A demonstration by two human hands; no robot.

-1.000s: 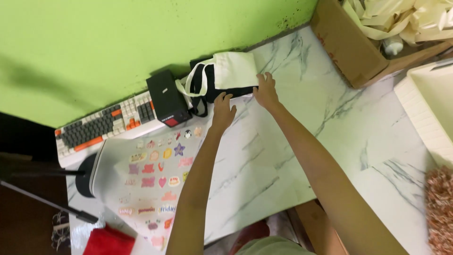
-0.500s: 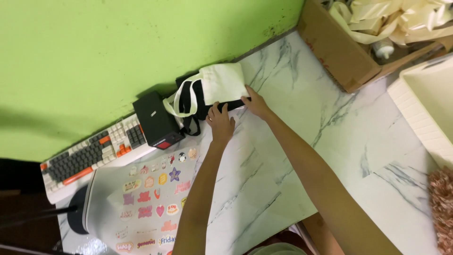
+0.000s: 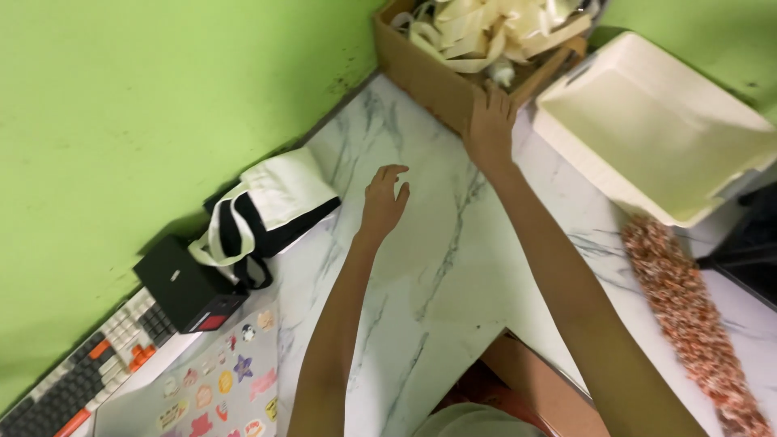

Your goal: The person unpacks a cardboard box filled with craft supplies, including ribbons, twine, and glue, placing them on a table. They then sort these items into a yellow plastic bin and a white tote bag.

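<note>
Cardboard box (image 3: 421,69), stuffed with cream strips (image 3: 486,24), is sitting at the far corner of the white marble counter (image 3: 437,267) against green walls (image 3: 146,97). Nearest me, a stickered laptop (image 3: 202,388) and keyboard (image 3: 89,376) are lying flat. Further on, the left hand (image 3: 383,202) is hovering empty, fingers loosely spread, beside a folded cream-and-black bag (image 3: 267,206). Beyond, the right hand (image 3: 488,129) is resting open-fingered on the box's rim, gripping nothing.

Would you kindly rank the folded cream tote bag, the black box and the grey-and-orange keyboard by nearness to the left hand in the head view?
From the left hand:
1. Folded cream tote bag, by the green wall.
2. Black box, beyond the bag.
3. Grey-and-orange keyboard, at the picture's lower-left corner.
</note>
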